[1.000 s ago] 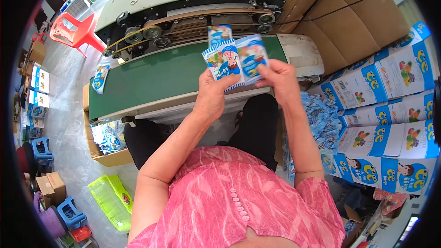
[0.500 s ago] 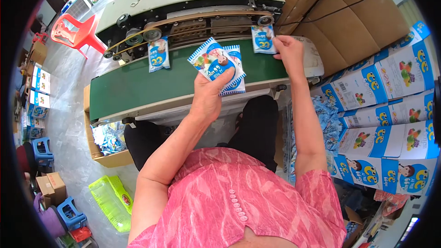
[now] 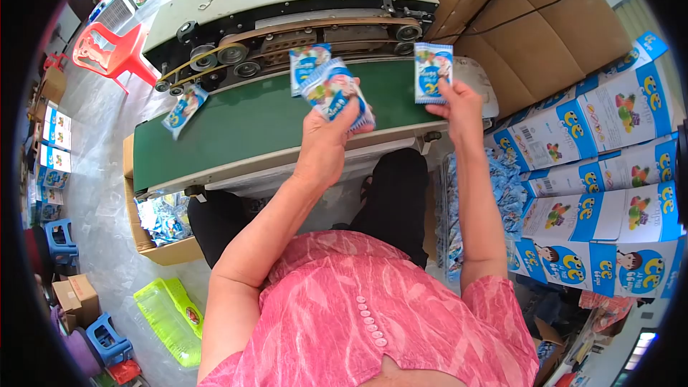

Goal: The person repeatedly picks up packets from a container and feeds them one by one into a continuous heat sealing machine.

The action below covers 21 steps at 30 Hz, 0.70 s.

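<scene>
Left hand (image 3: 326, 147) is clasping a rectangular blue-and-white plastic packet (image 3: 332, 94) over the long green conveyor belt (image 3: 236, 129); right hand (image 3: 462, 111) is pinching another packet (image 3: 433, 67) above the belt's right end, where a slackening pinch could be sending it crooked

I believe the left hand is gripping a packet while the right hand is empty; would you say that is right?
Not quite: the head view shows the right hand holding a packet, so it is not empty. The left hand does grip one.
</scene>
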Each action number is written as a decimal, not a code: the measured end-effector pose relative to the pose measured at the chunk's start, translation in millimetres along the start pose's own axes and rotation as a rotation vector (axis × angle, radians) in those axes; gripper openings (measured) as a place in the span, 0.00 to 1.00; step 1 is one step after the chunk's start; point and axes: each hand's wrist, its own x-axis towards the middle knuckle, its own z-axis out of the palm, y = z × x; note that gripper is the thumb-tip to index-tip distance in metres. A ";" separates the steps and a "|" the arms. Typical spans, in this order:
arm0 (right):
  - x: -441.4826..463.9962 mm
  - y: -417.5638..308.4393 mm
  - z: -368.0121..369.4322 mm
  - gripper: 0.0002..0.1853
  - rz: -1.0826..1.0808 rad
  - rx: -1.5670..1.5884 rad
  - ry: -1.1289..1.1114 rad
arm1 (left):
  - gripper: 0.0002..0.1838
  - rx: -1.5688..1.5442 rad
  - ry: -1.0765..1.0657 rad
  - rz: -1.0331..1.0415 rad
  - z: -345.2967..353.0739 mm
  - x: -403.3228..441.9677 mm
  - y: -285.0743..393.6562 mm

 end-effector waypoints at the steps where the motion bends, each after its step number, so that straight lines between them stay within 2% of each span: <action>1: 12.1 1.0 -5.9 0.10 -0.017 -0.091 0.082 | 0.14 0.046 -0.028 -0.019 -1.5 -2.1 -2.2; 4: 41.7 4.4 -5.6 0.10 0.020 -0.119 0.072 | 0.14 0.142 -0.083 -0.047 -3.5 -3.0 -2.8; 7: 56.4 3.6 6.2 0.10 0.028 -0.203 0.044 | 0.14 0.047 -0.056 -0.151 -0.1 -4.8 1.7; 10: 49.3 -0.8 29.7 0.11 0.001 -0.339 -0.013 | 0.14 -0.056 -0.024 -0.137 -1.0 -3.1 5.1; 13: -1.1 -19.2 45.8 0.11 -0.213 -0.459 -0.064 | 0.14 -0.085 -0.044 -0.116 -3.9 1.5 6.2; 15: -39.4 -20.7 57.3 0.12 -0.052 -0.166 -0.367 | 0.14 -0.039 -0.133 -0.106 -2.2 3.5 1.9; 20: -47.2 6.0 40.9 0.13 -0.068 -0.145 -0.390 | 0.15 0.117 -0.208 0.016 2.3 0.2 -15.4; 21: -35.0 2.0 28.6 0.13 -0.022 -0.116 -0.224 | 0.15 0.190 -0.188 0.070 1.9 -2.2 -14.5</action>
